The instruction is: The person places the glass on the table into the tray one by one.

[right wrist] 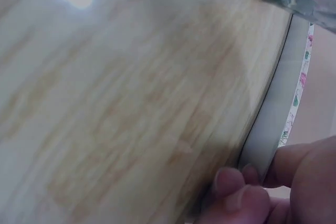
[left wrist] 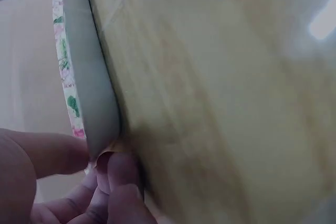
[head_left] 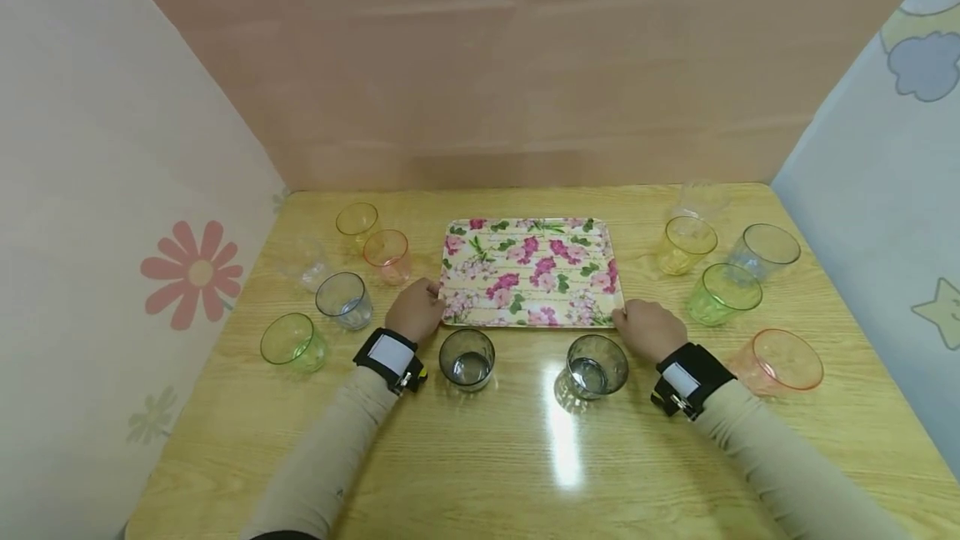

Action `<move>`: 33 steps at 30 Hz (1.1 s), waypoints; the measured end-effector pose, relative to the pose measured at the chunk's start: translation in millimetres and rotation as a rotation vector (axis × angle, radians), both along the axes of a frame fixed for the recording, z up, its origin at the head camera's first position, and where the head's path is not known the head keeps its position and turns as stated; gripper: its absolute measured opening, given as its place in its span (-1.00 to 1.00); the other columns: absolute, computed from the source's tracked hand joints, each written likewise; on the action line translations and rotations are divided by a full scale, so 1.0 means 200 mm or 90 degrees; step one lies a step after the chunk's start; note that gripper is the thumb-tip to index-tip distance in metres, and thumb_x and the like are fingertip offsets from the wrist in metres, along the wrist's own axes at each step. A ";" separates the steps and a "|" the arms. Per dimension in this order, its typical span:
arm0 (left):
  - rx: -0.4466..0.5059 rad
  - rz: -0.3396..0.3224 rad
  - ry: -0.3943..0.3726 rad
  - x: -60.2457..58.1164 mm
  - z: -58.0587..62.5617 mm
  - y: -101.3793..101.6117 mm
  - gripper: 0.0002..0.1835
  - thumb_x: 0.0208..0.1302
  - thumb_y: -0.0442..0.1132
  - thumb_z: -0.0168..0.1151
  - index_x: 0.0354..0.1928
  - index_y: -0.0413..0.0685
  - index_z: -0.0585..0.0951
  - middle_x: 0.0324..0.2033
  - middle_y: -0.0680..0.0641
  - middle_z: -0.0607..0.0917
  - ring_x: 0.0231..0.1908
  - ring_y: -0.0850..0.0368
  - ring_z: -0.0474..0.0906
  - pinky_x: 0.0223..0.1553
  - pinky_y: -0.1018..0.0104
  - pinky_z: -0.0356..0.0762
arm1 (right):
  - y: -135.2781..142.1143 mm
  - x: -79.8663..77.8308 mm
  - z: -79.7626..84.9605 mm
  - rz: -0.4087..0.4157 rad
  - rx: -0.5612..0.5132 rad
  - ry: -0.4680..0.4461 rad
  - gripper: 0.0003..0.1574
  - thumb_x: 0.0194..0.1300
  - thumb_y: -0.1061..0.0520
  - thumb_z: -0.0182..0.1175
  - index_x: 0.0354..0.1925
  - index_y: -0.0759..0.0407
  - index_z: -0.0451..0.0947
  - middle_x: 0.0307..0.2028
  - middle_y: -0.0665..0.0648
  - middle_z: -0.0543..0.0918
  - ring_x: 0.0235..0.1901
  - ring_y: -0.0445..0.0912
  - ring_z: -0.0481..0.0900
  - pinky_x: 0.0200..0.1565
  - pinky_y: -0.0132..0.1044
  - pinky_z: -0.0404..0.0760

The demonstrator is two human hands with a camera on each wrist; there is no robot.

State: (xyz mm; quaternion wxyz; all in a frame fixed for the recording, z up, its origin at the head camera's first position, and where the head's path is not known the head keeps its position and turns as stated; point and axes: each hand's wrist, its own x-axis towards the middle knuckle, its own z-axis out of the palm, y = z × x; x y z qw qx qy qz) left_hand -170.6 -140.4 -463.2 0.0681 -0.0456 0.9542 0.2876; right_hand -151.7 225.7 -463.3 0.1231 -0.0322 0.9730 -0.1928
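Observation:
A floral tray (head_left: 531, 273) with pink blossoms lies on the wooden table, its long side toward me. My left hand (head_left: 414, 312) pinches its near left corner. At the near right corner, my right hand (head_left: 652, 329) grips the rim in the same way. Both wrist views show thumb and fingers closed on the tray's pale outer wall (left wrist: 94, 77). Just in front of the tray stand two upright dark grey glasses, the left glass (head_left: 467, 361) beside my left wrist and the right glass (head_left: 596, 367) near my right hand.
Coloured tumblers stand on both sides: yellow (head_left: 357, 223), pink (head_left: 387, 258), bluish (head_left: 345, 302) and green (head_left: 294, 344) on the left; yellow (head_left: 686, 248), bluish (head_left: 765, 250), green (head_left: 723, 297) and pink (head_left: 783, 367) on the right. Panels enclose the table's back and sides.

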 end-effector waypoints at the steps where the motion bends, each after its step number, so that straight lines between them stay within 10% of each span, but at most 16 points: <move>1: 0.008 0.010 0.009 0.01 -0.01 0.00 -0.68 0.42 -0.16 0.17 0.07 -0.20 0.64 -0.13 -0.17 0.75 -0.19 -0.10 0.68 -0.15 -0.03 0.60 | 0.00 0.00 0.00 0.001 -0.003 0.004 -0.45 0.54 0.05 -0.15 -0.65 0.09 0.28 -0.70 0.09 0.29 -0.68 -0.04 0.32 -0.59 -0.21 0.23; 8: 0.044 0.057 0.098 0.06 -0.05 -0.02 -0.61 0.40 -0.03 0.26 0.09 -0.15 0.65 -0.26 -0.16 0.68 -0.34 -0.05 0.60 -0.41 0.05 0.51 | -0.01 0.01 0.01 -0.008 -0.013 0.004 -0.47 0.52 0.05 -0.15 -0.65 0.08 0.25 -0.68 0.08 0.26 -0.65 -0.03 0.31 -0.58 -0.20 0.24; 12: 0.186 0.043 0.159 0.10 0.00 -0.02 -0.62 0.48 -0.05 0.23 0.10 -0.21 0.64 -0.20 -0.20 0.61 -0.39 -0.04 0.53 -0.39 0.15 0.47 | -0.01 0.01 0.02 -0.007 -0.017 0.003 -0.48 0.52 0.06 -0.15 -0.65 0.08 0.24 -0.68 0.06 0.24 -0.66 -0.05 0.27 -0.57 -0.22 0.21; 17: 0.489 -0.095 0.119 0.15 0.01 -0.05 -0.46 0.65 -0.03 -0.10 0.36 -0.36 0.41 0.21 -0.42 0.49 0.11 -0.28 0.54 0.08 -0.04 0.52 | -0.01 0.01 0.02 -0.002 -0.018 0.003 -0.48 0.52 0.07 -0.15 -0.65 0.08 0.24 -0.69 0.06 0.25 -0.66 -0.06 0.27 -0.58 -0.23 0.21; 21: 0.623 -0.274 0.051 0.19 -0.04 -0.08 -0.12 0.59 0.26 -0.22 0.56 -0.37 0.02 0.50 -0.46 0.08 0.48 -0.38 0.06 0.44 -0.29 0.02 | -0.02 0.01 0.03 -0.001 -0.022 0.003 -0.48 0.51 0.07 -0.15 -0.66 0.08 0.24 -0.69 0.06 0.25 -0.67 -0.07 0.26 -0.58 -0.24 0.20; 26: 0.640 -0.392 0.001 0.24 -0.09 -0.08 0.39 0.06 0.58 0.11 0.63 -0.16 -0.26 0.58 -0.36 -0.15 0.55 -0.34 -0.22 0.46 -0.34 -0.25 | -0.02 0.01 0.03 0.004 -0.025 -0.006 -0.48 0.51 0.08 -0.16 -0.65 0.08 0.23 -0.69 0.05 0.24 -0.67 -0.07 0.24 -0.57 -0.24 0.19; 33: 0.626 -0.401 -0.012 0.30 -0.07 -0.07 0.54 -0.19 0.53 0.36 0.64 -0.01 -0.32 0.60 -0.27 -0.17 0.57 -0.22 -0.26 0.47 -0.31 -0.29 | -0.01 0.00 0.02 0.009 -0.018 -0.007 -0.50 0.51 0.08 -0.17 -0.64 0.09 0.23 -0.68 0.07 0.24 -0.65 -0.06 0.25 -0.54 -0.23 0.20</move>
